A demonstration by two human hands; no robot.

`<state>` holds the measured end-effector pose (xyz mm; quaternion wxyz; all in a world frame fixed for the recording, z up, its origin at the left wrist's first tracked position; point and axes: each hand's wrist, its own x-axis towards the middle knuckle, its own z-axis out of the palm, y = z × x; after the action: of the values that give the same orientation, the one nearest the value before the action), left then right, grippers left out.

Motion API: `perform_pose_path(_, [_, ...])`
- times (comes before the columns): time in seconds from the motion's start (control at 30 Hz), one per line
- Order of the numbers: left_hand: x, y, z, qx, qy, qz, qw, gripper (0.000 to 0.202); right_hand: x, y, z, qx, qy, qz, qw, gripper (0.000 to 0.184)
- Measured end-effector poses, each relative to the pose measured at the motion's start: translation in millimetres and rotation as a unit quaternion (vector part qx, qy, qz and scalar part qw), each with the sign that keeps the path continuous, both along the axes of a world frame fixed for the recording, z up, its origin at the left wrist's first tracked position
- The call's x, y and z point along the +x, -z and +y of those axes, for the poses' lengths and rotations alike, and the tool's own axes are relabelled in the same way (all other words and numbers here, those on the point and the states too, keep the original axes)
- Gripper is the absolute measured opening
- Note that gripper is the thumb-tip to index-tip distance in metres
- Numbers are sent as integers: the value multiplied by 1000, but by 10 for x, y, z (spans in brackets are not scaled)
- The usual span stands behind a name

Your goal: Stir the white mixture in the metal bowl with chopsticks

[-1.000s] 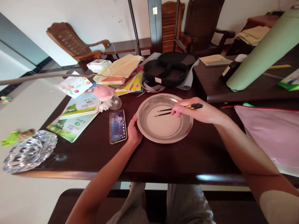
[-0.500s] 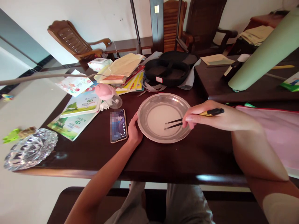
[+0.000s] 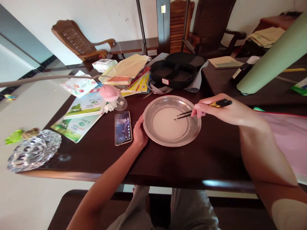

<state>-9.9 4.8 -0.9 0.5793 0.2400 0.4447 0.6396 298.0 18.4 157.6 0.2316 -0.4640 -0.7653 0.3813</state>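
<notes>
A round metal dish (image 3: 153, 135) holding a thin white liquid sits on the dark wooden table (image 3: 168, 163) in front of me. My right hand (image 3: 216, 110) is closed on a pair of black chopsticks (image 3: 184, 114) whose tips dip into the liquid right of the dish's middle. My left hand (image 3: 139, 132) rests against the dish's left rim, fingers curled on the edge. A phone (image 3: 123, 127) with a lit screen lies just left of that hand.
Books and booklets (image 3: 83, 108), a pink cup (image 3: 111, 95) and a black bag (image 3: 175, 72) crowd the table's far side. A glass ashtray (image 3: 33, 151) sits at the left corner. A green roll (image 3: 273, 54) and a pink sheet (image 3: 287, 140) lie to the right. Wooden chairs stand behind.
My right hand has swept the chopsticks round inside the dish: from the upper part, down to the lower right, then back up to the right of centre. My left hand stays on the rim.
</notes>
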Motion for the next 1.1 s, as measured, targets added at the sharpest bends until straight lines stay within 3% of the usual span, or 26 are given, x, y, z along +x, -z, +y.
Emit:
perform_pose_path(0.17, [3, -3, 0, -9, -12, -4, 1000, 41, 96, -137, -95, -65, -75, -14, 995, 66])
perform_pose_path(0.3, [3, -5, 4, -10, -16, -4, 1000, 43, -78, -36, -96, -101, -126, 29, 986, 62])
perform_pose_path(0.47, [4, -7, 4, -4, -12, -1, 1000, 43, -317, 104, -48, -59, -86, 64, 992, 59])
perform_pose_path(0.7, [2, -21, 0, -2, 3, 2, 1000, 43, -61, -73, -61, -38, -2, 11, 999, 67])
perform_pose_path(0.9, [6, -32, -10, -1, 4, 8, 1000, 45, 99, -190, -123, -60, -88, -27, 994, 64])
perform_pose_path(1.03, [-3, -9, -5, -4, -6, 10, 1000, 46, -45, -92, -122, -90, -150, 15, 984, 58])
perform_pose_path(1.1, [-4, -4, -2, -6, -11, 12, 1000, 44, -149, 2, -96, -89, -143, 42, 985, 57])
